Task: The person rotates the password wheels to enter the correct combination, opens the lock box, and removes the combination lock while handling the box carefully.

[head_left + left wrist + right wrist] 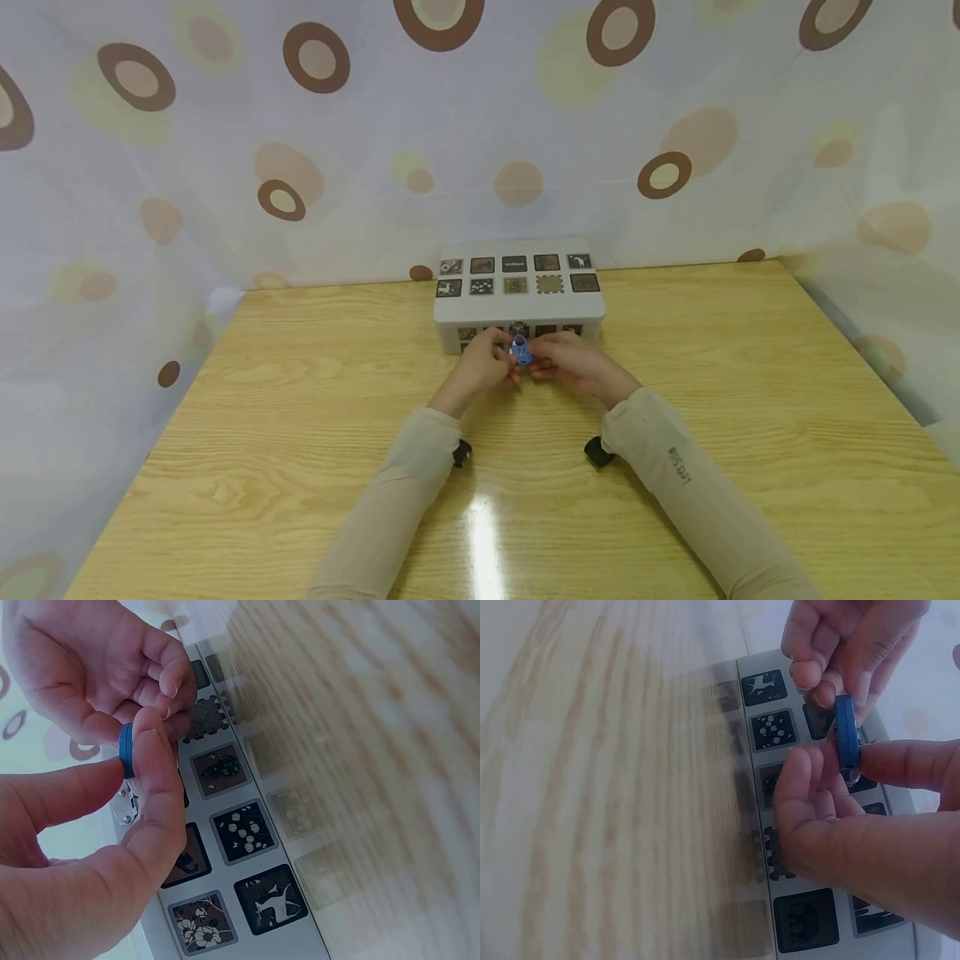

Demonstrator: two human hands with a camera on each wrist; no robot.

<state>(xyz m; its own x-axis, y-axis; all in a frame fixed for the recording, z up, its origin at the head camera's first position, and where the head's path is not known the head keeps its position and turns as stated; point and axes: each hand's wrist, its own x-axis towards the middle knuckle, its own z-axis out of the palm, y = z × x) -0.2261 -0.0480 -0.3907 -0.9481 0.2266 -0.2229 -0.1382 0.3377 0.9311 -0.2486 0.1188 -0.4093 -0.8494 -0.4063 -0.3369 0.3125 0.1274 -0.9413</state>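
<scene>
A small blue padlock (521,353) is held upright between the two hands, right in front of the metal clasp (126,806) of a white box (495,310). My left hand (480,364) pinches the padlock between thumb and index finger from the left. From the other side my right hand (576,362) grips it with thumb and fingertips. Edge-on, the padlock's blue body (846,731) shows between both hands' fingers in the right wrist view. The fingers partly cover the box's front face and the clasp.
The closed box, printed with square pictures, stands at the back of a wooden table (315,417), close to a white curtain (480,125) with brown and yellow circles. Dark wrist devices (598,452) hang below both sleeves.
</scene>
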